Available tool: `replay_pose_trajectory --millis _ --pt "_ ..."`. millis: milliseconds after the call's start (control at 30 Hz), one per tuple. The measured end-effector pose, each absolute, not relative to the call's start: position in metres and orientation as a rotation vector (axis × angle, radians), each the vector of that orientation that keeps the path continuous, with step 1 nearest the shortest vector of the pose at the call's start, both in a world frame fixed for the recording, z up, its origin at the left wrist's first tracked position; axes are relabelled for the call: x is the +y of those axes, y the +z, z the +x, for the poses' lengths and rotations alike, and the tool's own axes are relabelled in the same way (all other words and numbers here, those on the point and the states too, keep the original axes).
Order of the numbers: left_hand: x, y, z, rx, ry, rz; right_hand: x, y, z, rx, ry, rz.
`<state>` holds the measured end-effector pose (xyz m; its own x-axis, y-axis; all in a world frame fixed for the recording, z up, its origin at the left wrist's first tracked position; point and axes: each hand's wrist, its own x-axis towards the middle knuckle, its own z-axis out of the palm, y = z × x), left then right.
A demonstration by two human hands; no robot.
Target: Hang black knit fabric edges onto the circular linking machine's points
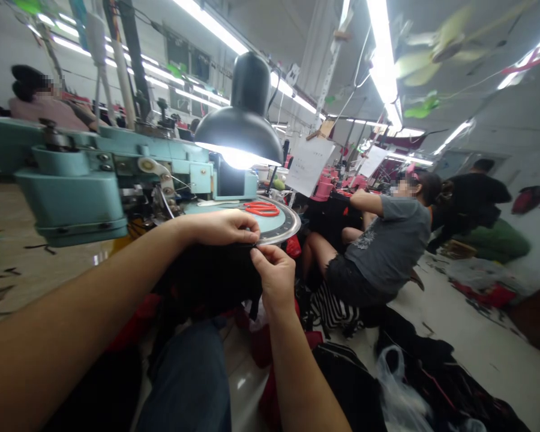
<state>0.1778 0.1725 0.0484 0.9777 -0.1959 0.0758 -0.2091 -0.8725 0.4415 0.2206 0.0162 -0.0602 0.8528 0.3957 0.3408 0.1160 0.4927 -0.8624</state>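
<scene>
My left hand (220,229) lies over the top edge of a black knitted garment (207,279), its fingers reaching toward the rim of a round metal dial of a teal linking machine (279,231). My right hand (274,277) pinches the same black edge between thumb and fingers, right by that dial rim. The two hands nearly meet there. Red-handled scissors (261,208) lie on the teal dial plate, just beyond my left hand. The lower part of the garment hangs down over my lap, and its folds are too dark to make out.
A black dome lamp (245,114) shines down over the dial. The machine body (72,192) stands to the left. Red and black garments and a plastic bag (398,390) lie at lower right. A seated co-worker in a grey shirt (389,240) is to the right.
</scene>
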Motion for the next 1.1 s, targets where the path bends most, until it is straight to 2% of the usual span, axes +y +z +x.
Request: replay_pose_trajectory --millis 267,533,1100 --pt "0.172 0.057 0.180 -0.281 -0.058 2.670 0.013 -0.057 0.221 -0.602 0.155 -1.071" --pt "0.181 0.060 0.182 -0.351 -0.131 2.610 0.015 -0.057 0.219 -0.523 0.342 -0.971" --pt "0.174 0.052 0.178 -0.325 -0.011 2.621 0.019 -0.059 0.213 -0.529 0.099 -1.078"
